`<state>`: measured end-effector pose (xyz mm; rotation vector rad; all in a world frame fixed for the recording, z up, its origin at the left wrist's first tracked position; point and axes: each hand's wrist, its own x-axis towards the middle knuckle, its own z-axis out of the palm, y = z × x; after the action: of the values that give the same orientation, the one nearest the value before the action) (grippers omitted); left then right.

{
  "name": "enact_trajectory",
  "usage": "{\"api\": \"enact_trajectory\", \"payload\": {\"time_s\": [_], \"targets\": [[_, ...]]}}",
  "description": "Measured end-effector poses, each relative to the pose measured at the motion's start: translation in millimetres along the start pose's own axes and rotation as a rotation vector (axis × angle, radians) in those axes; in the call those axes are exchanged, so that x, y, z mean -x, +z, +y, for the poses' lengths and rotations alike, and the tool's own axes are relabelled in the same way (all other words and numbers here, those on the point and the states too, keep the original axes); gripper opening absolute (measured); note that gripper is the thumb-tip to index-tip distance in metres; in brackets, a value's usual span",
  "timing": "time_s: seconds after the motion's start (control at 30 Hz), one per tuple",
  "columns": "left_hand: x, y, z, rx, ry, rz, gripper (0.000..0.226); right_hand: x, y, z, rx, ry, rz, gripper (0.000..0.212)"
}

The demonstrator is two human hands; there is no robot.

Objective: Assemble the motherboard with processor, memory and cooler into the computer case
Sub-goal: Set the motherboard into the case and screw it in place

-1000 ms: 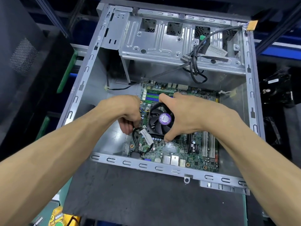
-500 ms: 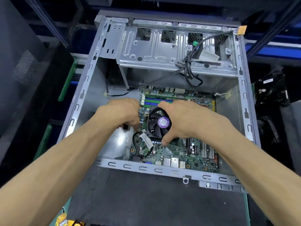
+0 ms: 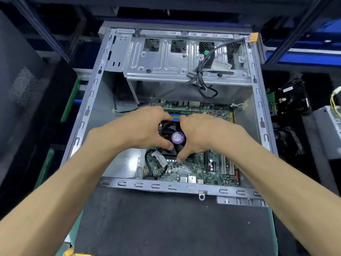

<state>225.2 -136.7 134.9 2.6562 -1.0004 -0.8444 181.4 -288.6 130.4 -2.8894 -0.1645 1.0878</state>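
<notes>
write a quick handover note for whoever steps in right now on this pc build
Left hand: wrapped around the left side of the cooler fan, gripping it.
Right hand: gripping the fan's right side, thumb reaching down to the board.
Motherboard: lying inside the open computer case, cooler on it; at least one memory stick sits in the slots behind the fan.
Loose black cable bundle hangs from the drive cage, clear of the board.
Done: board with cooler and memory is in the case.
Left: I cannot tell whether the board is seated or screwed down; check alignment, fasten it, connect cables.
</notes>
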Motion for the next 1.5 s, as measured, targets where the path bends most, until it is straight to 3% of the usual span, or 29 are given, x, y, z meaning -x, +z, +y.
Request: {"api": "enact_trajectory", "payload": {"time_s": [0.17, 0.33, 0.63, 0.83, 1.23, 1.37, 1.5], "targets": [[-8.9, 7.7, -0.5, -0.231, 0.050, 0.059, 0.055, 1.9, -0.2, -0.2, -0.022, 0.021, 0.004, 0.085], [-13.7, 8.7, -1.4, -0.243, 0.060, 0.051, 0.047, 2.5, -2.5, -2.2, -0.021, 0.041, -0.041, 0.089], [-5.6, 9.0, -4.8, -0.051, 0.083, -0.017, 0.057, 1.5, -0.7, -1.8, 0.001, 0.055, -0.095, 0.102], [-3.9, 13.0, -3.9, -0.108, 0.086, -0.002, 0.079, 1.5, 4.8, 1.2, -0.037, 0.053, -0.087, 0.107], [-1.0, 10.4, 10.5, -0.253, 0.013, -0.077, 0.084, 2.4, 2.6, 0.5, -0.061, 0.044, -0.133, 0.114], [-1.1, 10.1, 16.5, -0.244, -0.027, -0.075, 0.097, 0.9, -1.4, 3.1, -0.072, 0.073, -0.123, 0.118], [7.8, 11.0, 17.3, -0.186, -0.036, -0.017, 0.103, 17.5, -0.6, 7.7, -0.179, 0.086, 0.003, 0.102]]}}
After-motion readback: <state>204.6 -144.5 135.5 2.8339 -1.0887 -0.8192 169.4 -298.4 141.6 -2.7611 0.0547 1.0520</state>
